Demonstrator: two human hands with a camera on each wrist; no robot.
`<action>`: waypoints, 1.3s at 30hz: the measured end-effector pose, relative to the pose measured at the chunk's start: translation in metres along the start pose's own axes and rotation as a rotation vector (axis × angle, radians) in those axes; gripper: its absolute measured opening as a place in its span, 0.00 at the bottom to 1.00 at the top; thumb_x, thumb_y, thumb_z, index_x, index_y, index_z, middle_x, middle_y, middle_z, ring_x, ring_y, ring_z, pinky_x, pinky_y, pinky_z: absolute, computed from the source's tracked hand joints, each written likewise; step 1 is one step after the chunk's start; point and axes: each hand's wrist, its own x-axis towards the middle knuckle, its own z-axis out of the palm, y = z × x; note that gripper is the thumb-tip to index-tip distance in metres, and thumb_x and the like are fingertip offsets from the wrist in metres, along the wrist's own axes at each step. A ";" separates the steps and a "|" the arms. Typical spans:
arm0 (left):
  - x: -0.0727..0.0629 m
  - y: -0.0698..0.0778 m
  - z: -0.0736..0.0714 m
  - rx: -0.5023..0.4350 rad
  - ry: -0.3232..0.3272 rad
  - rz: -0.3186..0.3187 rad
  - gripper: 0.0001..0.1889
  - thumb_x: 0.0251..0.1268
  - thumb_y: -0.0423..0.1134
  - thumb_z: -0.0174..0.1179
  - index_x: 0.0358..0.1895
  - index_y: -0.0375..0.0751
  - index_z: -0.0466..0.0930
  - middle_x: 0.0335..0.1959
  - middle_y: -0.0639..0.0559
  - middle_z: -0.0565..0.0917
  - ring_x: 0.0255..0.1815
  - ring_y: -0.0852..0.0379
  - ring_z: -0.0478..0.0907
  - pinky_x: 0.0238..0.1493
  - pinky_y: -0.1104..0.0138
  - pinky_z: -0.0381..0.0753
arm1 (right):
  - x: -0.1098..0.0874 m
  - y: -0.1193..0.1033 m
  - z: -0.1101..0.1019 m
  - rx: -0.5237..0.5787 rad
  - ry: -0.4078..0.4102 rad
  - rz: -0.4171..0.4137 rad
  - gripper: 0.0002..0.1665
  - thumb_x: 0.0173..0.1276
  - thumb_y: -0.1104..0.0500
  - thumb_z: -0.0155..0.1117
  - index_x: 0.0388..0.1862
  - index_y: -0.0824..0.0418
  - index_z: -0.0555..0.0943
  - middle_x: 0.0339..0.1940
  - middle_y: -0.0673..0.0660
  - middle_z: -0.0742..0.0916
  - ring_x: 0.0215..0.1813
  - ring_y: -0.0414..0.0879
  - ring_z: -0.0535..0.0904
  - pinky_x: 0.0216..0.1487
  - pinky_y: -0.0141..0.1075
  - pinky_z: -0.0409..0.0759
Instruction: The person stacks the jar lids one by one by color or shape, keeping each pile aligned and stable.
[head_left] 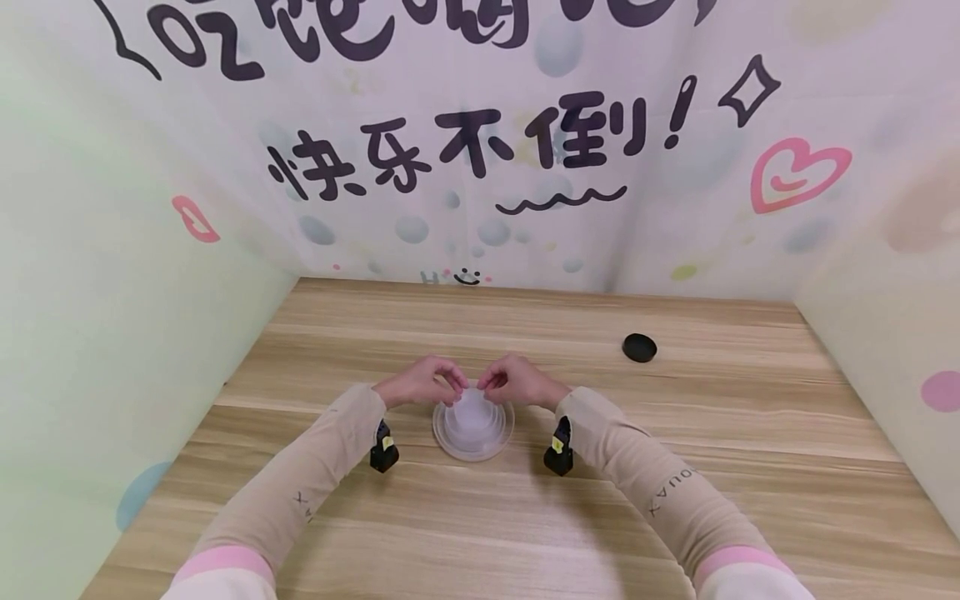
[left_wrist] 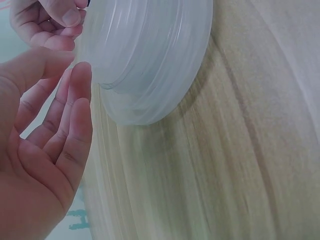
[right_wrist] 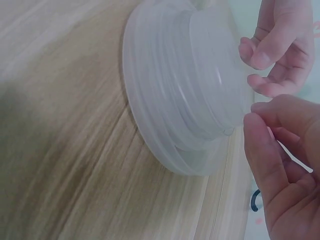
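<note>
A stack of translucent, soft-looking round lids [head_left: 474, 433] sits on the wooden table, widest at the bottom and smallest at the top. At its top left, my left hand [head_left: 426, 382] pinches the edge of the smallest lid between thumb and fingertips. My right hand [head_left: 522, 382] pinches the same lid's edge from the right, its thumb and index finger meeting at the rim in the right wrist view. Only a small gap separates the two hands. In the left wrist view the lids' stepped sides [left_wrist: 145, 55] show below the fingers.
A round black cap [head_left: 640, 347] lies on the table [head_left: 480, 533] toward the back right. Light fabric walls close off the left, the back [head_left: 465, 225] and the right, the back one printed with dark lettering. A small dark device hangs at each wrist.
</note>
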 end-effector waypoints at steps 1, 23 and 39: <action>0.000 0.000 0.000 0.004 0.003 0.001 0.10 0.51 0.28 0.59 0.39 0.34 0.77 0.36 0.47 0.79 0.39 0.53 0.75 0.35 0.66 0.77 | 0.000 0.001 0.000 0.001 0.003 0.000 0.08 0.54 0.70 0.60 0.34 0.70 0.80 0.28 0.56 0.82 0.32 0.41 0.76 0.34 0.29 0.77; 0.021 0.025 0.013 -0.020 0.089 0.065 0.10 0.57 0.29 0.56 0.41 0.29 0.75 0.32 0.45 0.78 0.30 0.55 0.77 0.33 0.65 0.77 | -0.031 0.027 -0.034 0.021 0.171 0.076 0.11 0.61 0.65 0.56 0.38 0.73 0.79 0.24 0.63 0.82 0.24 0.44 0.77 0.27 0.32 0.77; 0.052 0.051 0.037 0.000 0.054 0.178 0.11 0.53 0.25 0.56 0.42 0.25 0.75 0.39 0.37 0.79 0.37 0.52 0.76 0.36 0.71 0.77 | -0.069 0.067 -0.058 0.167 0.243 0.171 0.16 0.62 0.62 0.55 0.43 0.75 0.76 0.37 0.69 0.81 0.37 0.57 0.79 0.36 0.37 0.79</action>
